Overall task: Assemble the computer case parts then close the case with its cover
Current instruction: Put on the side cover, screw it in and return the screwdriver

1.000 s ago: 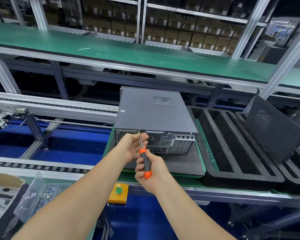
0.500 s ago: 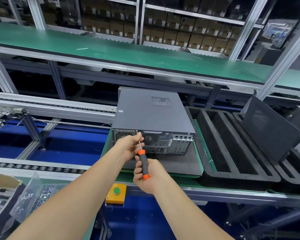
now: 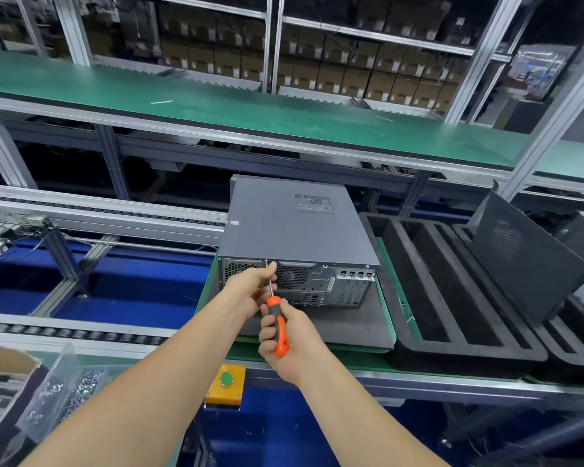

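A grey computer case [image 3: 294, 224] lies flat on a dark mat [image 3: 361, 325], its cover on top and its rear panel facing me. My right hand [image 3: 284, 342] grips the orange and grey handle of a screwdriver [image 3: 277, 328]. The shaft points up to the top edge of the rear panel, left of the fan grille. My left hand [image 3: 253, 288] pinches the thin metal shaft near its tip, right against the panel. The tip and any screw there are hidden by my fingers.
Black foam trays [image 3: 452, 298] sit right of the case, with a dark perforated panel [image 3: 526, 261] leaning in one. A clear bag of screws [image 3: 64, 389] lies at lower left. A yellow box with a green button [image 3: 226, 382] hangs on the bench edge. Roller conveyor rails [image 3: 81, 217] run left.
Both hands have stayed on the screwdriver at the same spot on the rear panel. The right hand has shifted slightly on the handle; the view has drifted a little.
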Action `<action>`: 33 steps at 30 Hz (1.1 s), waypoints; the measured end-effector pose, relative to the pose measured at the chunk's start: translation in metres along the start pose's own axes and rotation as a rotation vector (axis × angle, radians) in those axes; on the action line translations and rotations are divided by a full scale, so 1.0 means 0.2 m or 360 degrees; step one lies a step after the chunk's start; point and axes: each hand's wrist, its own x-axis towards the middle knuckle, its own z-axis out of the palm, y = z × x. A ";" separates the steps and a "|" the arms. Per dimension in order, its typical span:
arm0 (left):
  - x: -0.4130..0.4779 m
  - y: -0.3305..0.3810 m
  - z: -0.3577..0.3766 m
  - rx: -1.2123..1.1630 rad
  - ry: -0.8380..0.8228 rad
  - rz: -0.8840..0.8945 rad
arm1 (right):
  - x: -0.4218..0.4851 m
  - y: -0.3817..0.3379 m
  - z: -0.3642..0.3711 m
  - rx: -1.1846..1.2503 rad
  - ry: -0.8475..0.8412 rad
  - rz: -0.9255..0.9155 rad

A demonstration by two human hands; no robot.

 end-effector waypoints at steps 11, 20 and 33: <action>0.00 -0.01 0.00 -0.0173 -0.0150 0.0035 | 0.01 -0.01 -0.04 -0.0845 0.0437 -0.0507; 0.04 0.00 -0.01 -0.0082 -0.0045 0.0012 | 0.00 -0.03 -0.06 0.0258 -0.0321 0.0119; 0.03 -0.01 -0.01 -0.0141 -0.0040 0.0066 | -0.01 -0.01 0.00 -0.0093 -0.0022 -0.0045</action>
